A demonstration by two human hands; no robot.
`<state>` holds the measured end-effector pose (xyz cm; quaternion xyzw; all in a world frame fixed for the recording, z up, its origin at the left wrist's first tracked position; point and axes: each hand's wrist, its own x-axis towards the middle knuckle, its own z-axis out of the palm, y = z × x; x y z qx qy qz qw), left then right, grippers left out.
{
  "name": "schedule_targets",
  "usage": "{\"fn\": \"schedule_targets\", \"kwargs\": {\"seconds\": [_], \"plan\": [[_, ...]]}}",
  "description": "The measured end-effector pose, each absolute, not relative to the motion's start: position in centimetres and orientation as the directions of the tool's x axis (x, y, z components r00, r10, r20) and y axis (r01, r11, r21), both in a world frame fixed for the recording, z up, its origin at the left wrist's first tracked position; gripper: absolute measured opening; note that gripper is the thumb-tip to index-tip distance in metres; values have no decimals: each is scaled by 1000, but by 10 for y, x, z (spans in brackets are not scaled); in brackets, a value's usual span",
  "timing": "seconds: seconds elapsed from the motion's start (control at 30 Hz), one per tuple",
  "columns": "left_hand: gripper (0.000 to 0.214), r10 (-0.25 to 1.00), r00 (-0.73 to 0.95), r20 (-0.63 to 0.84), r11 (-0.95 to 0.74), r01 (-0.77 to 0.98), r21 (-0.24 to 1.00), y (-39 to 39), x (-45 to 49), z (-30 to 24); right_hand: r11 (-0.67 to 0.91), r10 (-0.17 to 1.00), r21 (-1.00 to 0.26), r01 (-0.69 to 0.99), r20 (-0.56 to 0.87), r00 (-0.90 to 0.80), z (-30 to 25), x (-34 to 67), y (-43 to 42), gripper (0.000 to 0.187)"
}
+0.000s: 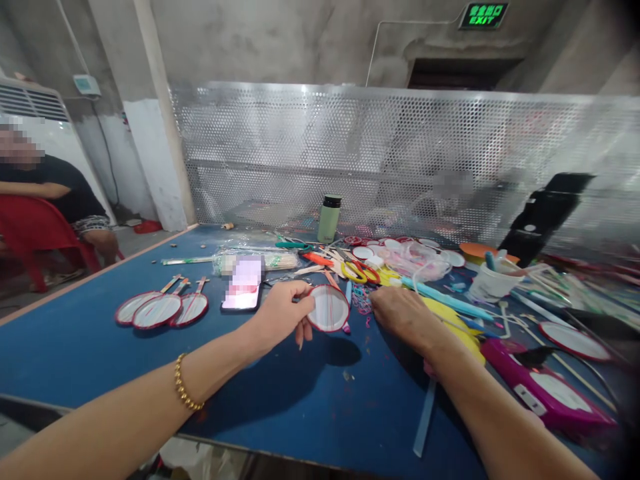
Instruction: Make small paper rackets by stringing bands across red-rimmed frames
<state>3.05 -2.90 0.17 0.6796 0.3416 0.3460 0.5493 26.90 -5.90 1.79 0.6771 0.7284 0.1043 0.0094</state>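
A: Wide blue bench (75,347), crowded down its right side with sticks, scissors (357,270) and cut circles. What worries you?

B: The clutter first. The right forearm lies across the bench with loose strips and sticks just beside it. One sweep of that arm could, I'd say, push something off the near edge.

A: And the phone (243,285)?

B: It's flat on the bench just left of the left hand (280,313), near enough that a careless wrist could knock it. The three paddles (160,309) sit further left, well apart, so I rate them safe.

A: Now the disc.

B: A white disc (328,308) with a red rim, held tilted up off the bench near the middle. It's pinched at its left rim between thumb and fingers. That's a light edge grip. My guess is the thin face could buckle, or the disc could twist out, if it's pressed from the other side.

A: Right hand (400,313)?

B: Palm down, back to the camera, just right of the disc. The fingers point toward it beside a little tangle of elastic bands (361,300). The fingertips are hidden, so I can't tell whether it grips anything.

A: Left arm's pose?

B: Stretched in from the lower left, wrist straight, a gold bracelet (185,387) on it, hand closed on the rim.
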Motion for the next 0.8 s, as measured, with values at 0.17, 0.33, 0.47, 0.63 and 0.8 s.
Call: {"fn": "schedule_targets", "kwargs": {"seconds": [0.17, 0.33, 0.47, 0.63, 0.8], "plan": [[9, 846, 526, 93, -153, 73, 986, -30, 30, 3, 25, 982, 50, 998, 187, -34, 25, 282, -51, 17], [7, 846, 525, 91, -131, 39, 991, -31, 31, 5, 181, 906, -467, 866, 421, 38, 38, 284, -52, 10], [7, 846, 527, 81, -121, 41, 992, -32, 31, 4, 244, 930, -792, 559, 356, 97, 40, 268, -59, 7], [9, 832, 551, 74, -102, 21, 995, -32, 30, 4, 241, 940, -860, 449, 322, 113, 37, 250, -64, 5], [13, 814, 578, 66, -65, -21, 998, -32, 30, 5, 250, 941, -845, 472, 328, 89, 33, 245, -61, 15]]}}
